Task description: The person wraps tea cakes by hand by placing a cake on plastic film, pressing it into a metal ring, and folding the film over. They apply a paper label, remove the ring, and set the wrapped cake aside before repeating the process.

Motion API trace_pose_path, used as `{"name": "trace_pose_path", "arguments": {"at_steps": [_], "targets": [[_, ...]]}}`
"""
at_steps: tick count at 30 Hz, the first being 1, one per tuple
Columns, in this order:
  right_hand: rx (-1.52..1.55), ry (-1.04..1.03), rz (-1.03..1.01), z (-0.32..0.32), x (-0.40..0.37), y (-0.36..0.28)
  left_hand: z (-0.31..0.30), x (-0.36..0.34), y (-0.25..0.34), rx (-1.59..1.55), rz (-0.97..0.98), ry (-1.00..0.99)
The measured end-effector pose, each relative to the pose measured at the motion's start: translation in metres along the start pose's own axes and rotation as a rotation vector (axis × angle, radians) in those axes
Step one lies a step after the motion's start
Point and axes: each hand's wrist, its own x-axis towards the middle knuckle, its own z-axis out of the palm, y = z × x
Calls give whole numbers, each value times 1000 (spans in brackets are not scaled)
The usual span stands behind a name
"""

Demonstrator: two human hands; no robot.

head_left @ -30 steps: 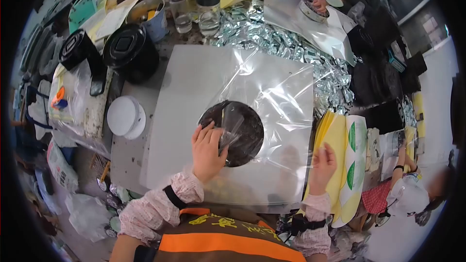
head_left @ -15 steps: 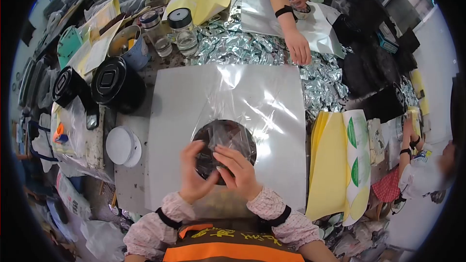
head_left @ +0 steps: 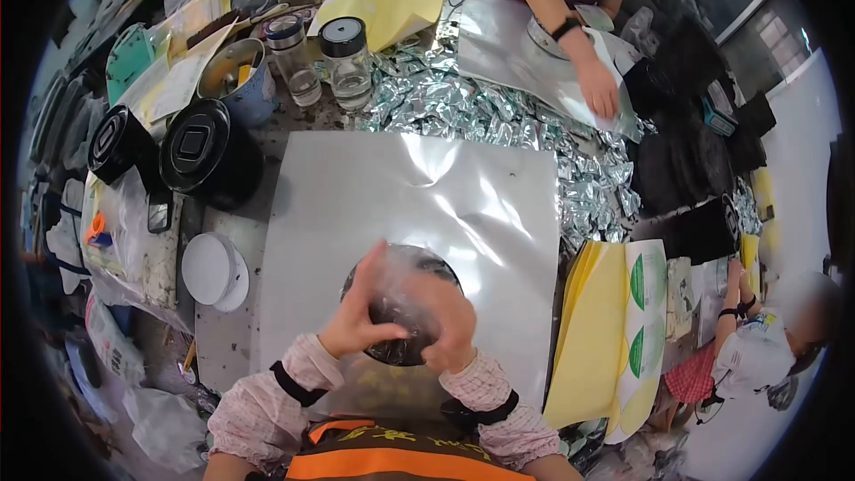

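In front of me a round dark container [head_left: 401, 354] stands on a shiny metal sheet [head_left: 312, 205]. Clear plastic film [head_left: 405, 260] is bunched over its top, blurred between my hands. At the container's left side is my left hand [head_left: 354, 316], with fingers stretched upward and the thumb spread apart; it holds nothing that I can see. My right hand [head_left: 452, 316] arches over the right side of the container, touching or very near the film. Motion smears its fingers, so its grip is not clear.
Foil packets [head_left: 463, 102] lie behind the sheet; yellow paper [head_left: 579, 330] is at right. Leftward are a black canister [head_left: 209, 156], a white round lid [head_left: 214, 269] and glass jars [head_left: 346, 71]. A co-worker's hand [head_left: 598, 89] rests over another metal sheet; another person [head_left: 757, 347] works far right.
The plastic film that stood up toward the back is now bunched down between my hands. My right hand has turned over the container. The co-worker's hand moved right, and the view shifted.
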Motion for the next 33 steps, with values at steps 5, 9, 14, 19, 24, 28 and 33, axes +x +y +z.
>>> {"name": "trace_pose_path", "arguments": {"at_steps": [5,9,14,19,24,28,33], "targets": [[465,-26,572,11,-11,-19,-9,-10,-15,585,146,-102],[-100,-157,116,35,-22,-62,18,-13,-5,1039,225,136],[-403,-363,91,-3,-11,-71,0,-9,26,979,166,-302],[-357,-546,192,-5,-4,-61,6,-15,10,1195,197,-325],[-285,-626,341,-3,6,-32,14,-11,11,1262,159,-375],[-295,-280,584,-84,80,-15,17,-9,17,1342,118,-414],[-856,124,375,-192,154,156,18,-10,15,1343,107,-407]]}}
